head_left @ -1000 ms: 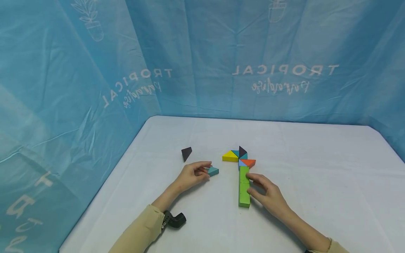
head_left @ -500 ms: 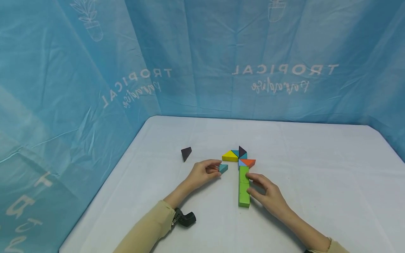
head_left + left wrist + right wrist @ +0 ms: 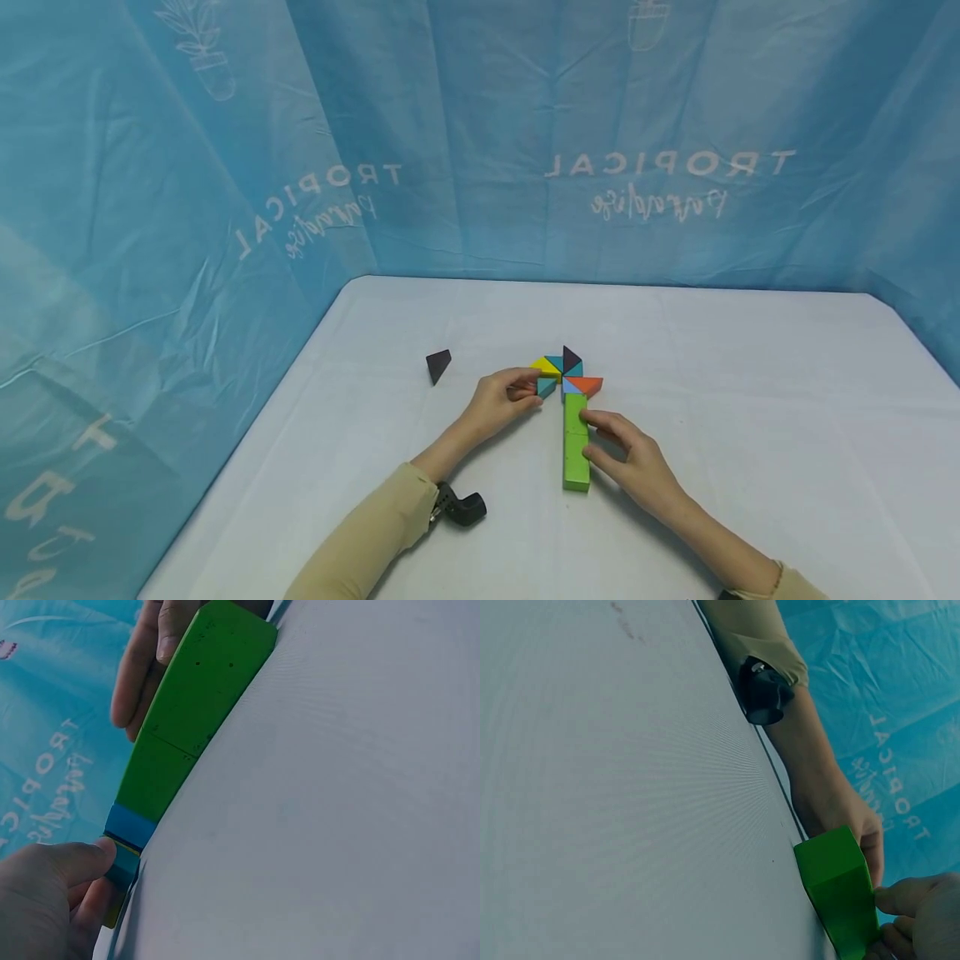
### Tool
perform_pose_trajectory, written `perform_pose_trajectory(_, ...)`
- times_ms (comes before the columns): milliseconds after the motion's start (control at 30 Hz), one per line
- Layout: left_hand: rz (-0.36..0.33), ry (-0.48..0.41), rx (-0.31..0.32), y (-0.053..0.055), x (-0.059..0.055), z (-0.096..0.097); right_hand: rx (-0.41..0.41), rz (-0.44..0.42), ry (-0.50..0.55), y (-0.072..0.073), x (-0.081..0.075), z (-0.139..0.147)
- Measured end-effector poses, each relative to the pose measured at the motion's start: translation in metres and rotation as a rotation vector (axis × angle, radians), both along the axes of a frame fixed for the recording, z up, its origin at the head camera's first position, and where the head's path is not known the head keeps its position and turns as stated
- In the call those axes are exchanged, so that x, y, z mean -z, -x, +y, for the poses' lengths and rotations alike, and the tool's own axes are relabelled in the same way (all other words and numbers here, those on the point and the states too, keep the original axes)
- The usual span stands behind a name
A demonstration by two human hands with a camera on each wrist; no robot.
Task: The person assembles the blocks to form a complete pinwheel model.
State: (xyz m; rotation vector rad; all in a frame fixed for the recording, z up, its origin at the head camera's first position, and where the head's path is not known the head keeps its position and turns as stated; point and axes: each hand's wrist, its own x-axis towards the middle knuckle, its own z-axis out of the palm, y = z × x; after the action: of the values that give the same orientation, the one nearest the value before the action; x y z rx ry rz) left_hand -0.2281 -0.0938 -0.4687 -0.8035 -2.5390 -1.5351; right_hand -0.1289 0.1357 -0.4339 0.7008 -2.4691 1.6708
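My left hand [image 3: 495,407] pinches a teal triangular block [image 3: 546,387] between thumb and fingers, just below the yellow triangular block [image 3: 549,367] of a small pinwheel-shaped cluster. That cluster also has a black triangular block [image 3: 571,361], an orange one [image 3: 588,384], a light blue one [image 3: 569,389] and small teal ones. Two green blocks [image 3: 576,462] extend from it toward the front in a straight column. Beside this column is my right hand [image 3: 637,462], its thumb and index fingertip at the right side. In the left wrist view, the teal block [image 3: 124,864] overlaps the cluster.
A loose black block [image 3: 438,365] lies on the white table [image 3: 712,358] to the left of the cluster. A black wrist camera [image 3: 465,508] hangs from the left wrist. Blue printed curtains [image 3: 480,125] enclose the back and left side.
The left hand has carried the teal block rightward, up to the cluster beside the yellow block. My right hand has kept its place beside the green column.
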Motion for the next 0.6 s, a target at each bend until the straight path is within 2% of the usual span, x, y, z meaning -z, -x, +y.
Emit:
perform_pose_trajectory(400,0.013,-0.002,-0.012,0.0031,0.0005,0.0075,-0.011,0.002,0.012,0.0008,0.0002,0.0009)
perform_pose_trajectory(500,0.045,0.001,-0.024,0.0017,0.0001,0.0071,-0.012,-0.009,0.013,0.0001,0.0001,0.0012)
perform_pose_trajectory(600,0.105,-0.015,-0.039,-0.0004,-0.0015,0.0064,-0.013,-0.009,0.013,-0.0004,0.0001,0.0014)
